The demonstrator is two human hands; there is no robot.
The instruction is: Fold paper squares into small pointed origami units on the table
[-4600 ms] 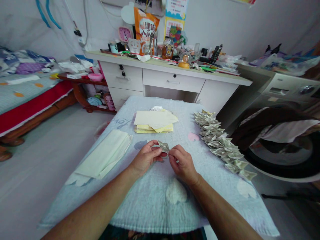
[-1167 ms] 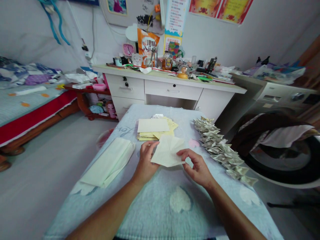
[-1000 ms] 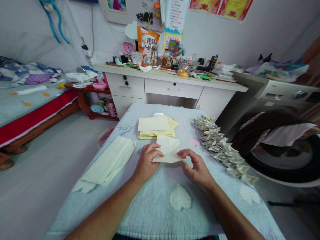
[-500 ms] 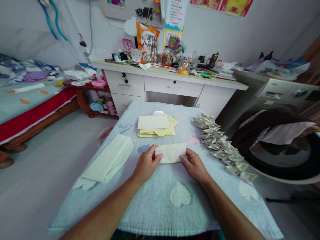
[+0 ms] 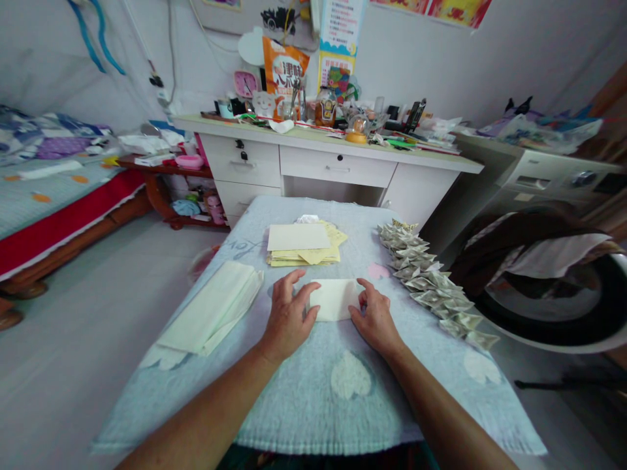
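Observation:
A small folded sheet of white paper (image 5: pixel 334 300) lies before me on the blue cloth, longer side across. My left hand (image 5: pixel 290 318) is at its left end, index finger and thumb spread apart near the upper and lower corners. At the right end is my right hand (image 5: pixel 375 316), its thumb by the lower corner and its index finger raised at the upper one. Just beyond sits a stack of yellow paper (image 5: pixel 304 256) with a white card (image 5: pixel 298 236) on top. Folded pale paper sheets (image 5: pixel 213 310) rest to the left.
Rows of folded grey paper pieces (image 5: pixel 424 277) run along the right side of the cloth-covered table (image 5: pixel 294 418). A white desk (image 5: pixel 337 163) with cluttered items stands behind it. On the right is an open washing machine (image 5: pixel 543 189); a bed (image 5: pixel 44 189) is at far left.
My fingers have loosened and spread from the folded paper, which was pinched at both ends and now lies flatter. The left index finger has lifted away. The view has shifted slightly.

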